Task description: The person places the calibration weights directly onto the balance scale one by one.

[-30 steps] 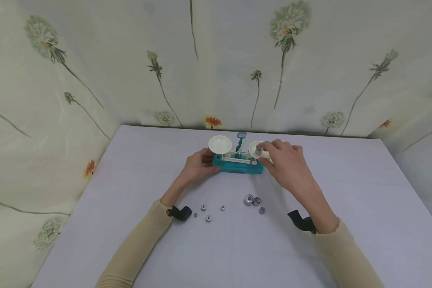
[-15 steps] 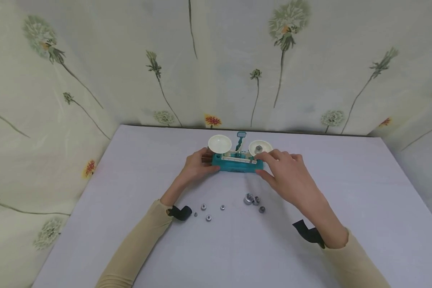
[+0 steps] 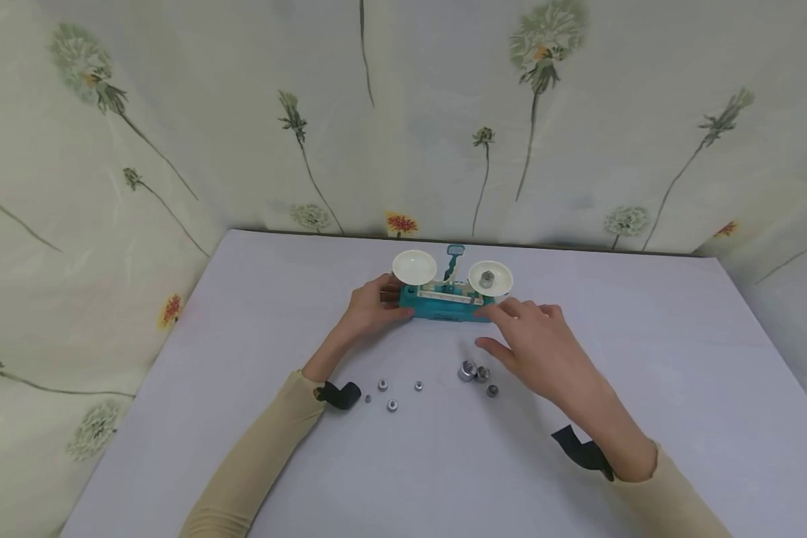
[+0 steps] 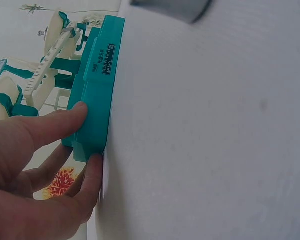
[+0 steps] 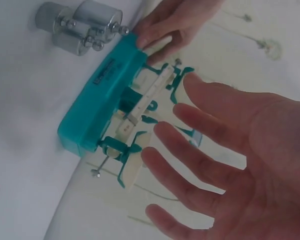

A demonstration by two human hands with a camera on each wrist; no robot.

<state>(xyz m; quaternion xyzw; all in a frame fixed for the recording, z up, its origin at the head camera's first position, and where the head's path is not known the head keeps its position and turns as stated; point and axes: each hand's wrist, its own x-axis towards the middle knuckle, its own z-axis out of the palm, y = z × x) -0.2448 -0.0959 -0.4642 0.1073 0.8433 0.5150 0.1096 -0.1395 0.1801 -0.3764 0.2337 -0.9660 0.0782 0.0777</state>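
Note:
A teal balance scale (image 3: 444, 309) with two white pans stands near the table's back edge. My left hand (image 3: 371, 308) grips its left end, thumb on the teal base (image 4: 97, 85) and fingers round the end and behind. A metal weight (image 3: 487, 279) with a knob sits in the right pan (image 3: 503, 287); the left pan (image 3: 414, 267) holds nothing. My right hand (image 3: 536, 345) is in front of the scale's right end, fingers spread and nothing held. In the right wrist view the right hand (image 5: 230, 150) shows its loose, spread fingers apart from the scale.
Three larger metal weights (image 3: 467, 370) stand close together in front of the scale, left of my right hand. Several smaller weights (image 3: 393, 406) are scattered further left, near the black strap (image 3: 339, 395) on my left wrist. A flower-patterned cloth (image 3: 430, 179) hangs behind the white table (image 3: 437, 478).
My right hand has set the weight in the right pan, let go of it and drawn back toward me, fingers opening. The left hand has stayed on the scale's left end.

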